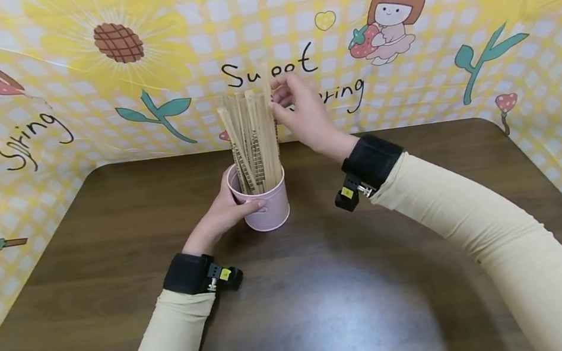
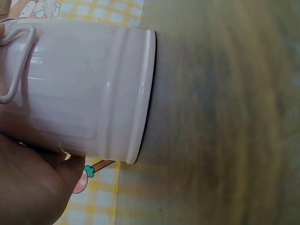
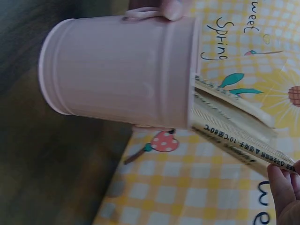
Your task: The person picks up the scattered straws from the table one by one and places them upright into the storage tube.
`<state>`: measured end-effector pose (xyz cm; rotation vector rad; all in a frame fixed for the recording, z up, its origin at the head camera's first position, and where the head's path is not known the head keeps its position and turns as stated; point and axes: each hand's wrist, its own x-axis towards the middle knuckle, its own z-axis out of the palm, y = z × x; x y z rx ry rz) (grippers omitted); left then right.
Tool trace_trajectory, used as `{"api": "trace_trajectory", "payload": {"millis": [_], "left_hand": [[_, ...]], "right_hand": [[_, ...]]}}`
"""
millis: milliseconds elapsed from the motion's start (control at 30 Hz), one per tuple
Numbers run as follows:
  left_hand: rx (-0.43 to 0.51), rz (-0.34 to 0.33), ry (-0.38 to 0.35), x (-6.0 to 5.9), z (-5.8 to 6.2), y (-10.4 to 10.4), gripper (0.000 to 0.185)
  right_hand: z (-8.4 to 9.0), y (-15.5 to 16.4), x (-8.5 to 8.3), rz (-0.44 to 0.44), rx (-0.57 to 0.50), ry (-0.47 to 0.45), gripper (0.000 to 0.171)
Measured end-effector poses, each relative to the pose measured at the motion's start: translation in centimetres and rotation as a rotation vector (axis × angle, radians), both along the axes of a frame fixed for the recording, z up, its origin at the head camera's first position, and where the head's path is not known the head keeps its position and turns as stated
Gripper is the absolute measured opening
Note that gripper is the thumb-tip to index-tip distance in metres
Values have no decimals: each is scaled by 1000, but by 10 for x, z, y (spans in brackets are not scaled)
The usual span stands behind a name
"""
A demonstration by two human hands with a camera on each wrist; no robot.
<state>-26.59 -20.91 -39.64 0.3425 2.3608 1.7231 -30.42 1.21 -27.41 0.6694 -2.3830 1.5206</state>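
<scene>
On the dark wood-grain table (image 1: 114, 295), toward its far edge and roughly on the centre line, stands a small pink metal bucket (image 1: 269, 204), upright, ribbed near rim and base, with a thin wire handle loop on its side (plain in the left wrist view). Bucket holds a bundle of paper-wrapped chopsticks (image 1: 253, 143), standing nearly vertical, fanned slightly, their tops well above the rim; printed dark text runs along the wrappers, legible only in part from the right wrist view. Left hand (image 1: 221, 214) grips the bucket from its left side, fingers curled round the wall, thumb across the front near the handle; palm pressed to the metal in the left wrist view. Right hand (image 1: 301, 109) is raised above the table, at the top right of the bundle, fingertips closed in a pinch on the upper end of one wrapped pair; right wrist view shows fingertips touching the end of a wrapper at frame's lower right corner. Hands well apart vertically: left low at the bucket, right high at the stick tops. Both forearms in cream sleeves (image 1: 483, 231), each wrist carrying a black strap with a small camera unit. Behind and to both sides of the table hangs a yellow gingham backdrop (image 1: 65, 140) printed with sunflowers, strawberries, a cartoon girl, and the words "Sweet Spring".
</scene>
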Motion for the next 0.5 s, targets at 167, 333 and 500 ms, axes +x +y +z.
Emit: {"api": "trace_trajectory", "payload": {"millis": [167,333,500], "left_hand": [[-4,4,-7,0,-1,0,104],[1,1,1,0,0,0,103],[5,1,6,1,0,0,104]], "right_hand": [[-14,-1,0,-12,-13,-74,36],[-29,-3,1,-7,1,-59,34],[-42,-5,5,17,-18,-58,33]]}}
